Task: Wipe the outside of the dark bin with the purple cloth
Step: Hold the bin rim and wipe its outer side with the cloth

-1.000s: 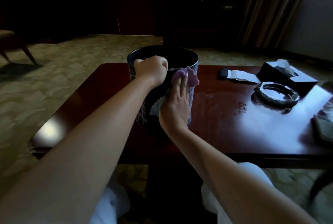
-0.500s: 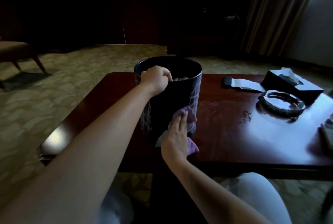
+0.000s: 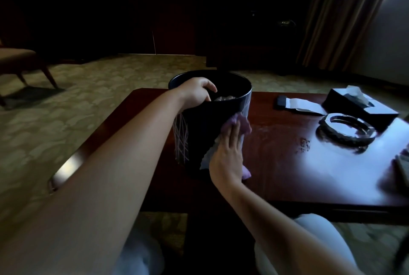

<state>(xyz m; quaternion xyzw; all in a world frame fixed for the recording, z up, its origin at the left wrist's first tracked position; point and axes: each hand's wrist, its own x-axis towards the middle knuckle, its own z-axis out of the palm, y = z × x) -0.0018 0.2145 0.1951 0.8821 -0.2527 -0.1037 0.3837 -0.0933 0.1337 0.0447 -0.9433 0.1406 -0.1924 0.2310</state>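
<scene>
My left hand (image 3: 195, 93) is the steadying grip: its fingers are curled over the near rim of the dark bin (image 3: 199, 128), holding it upright on the bench (image 3: 309, 175). Just below and to the right of that grip, my right hand (image 3: 228, 159) lies flat with straight fingers, pressing the purple cloth (image 3: 239, 126) against the bin's right-hand outer wall, about mid-height; cloth shows above the fingertips and below the palm. I judge the wiping well under way on this right side. The wall left of the cloth, with its pale line pattern, looks like it has yet to be covered, though I cannot tell from here, and the far side is hidden from me. Well to the right of both hands sit an ashtray (image 3: 346, 130) and a tissue box (image 3: 358, 104), apart from the work.
</scene>
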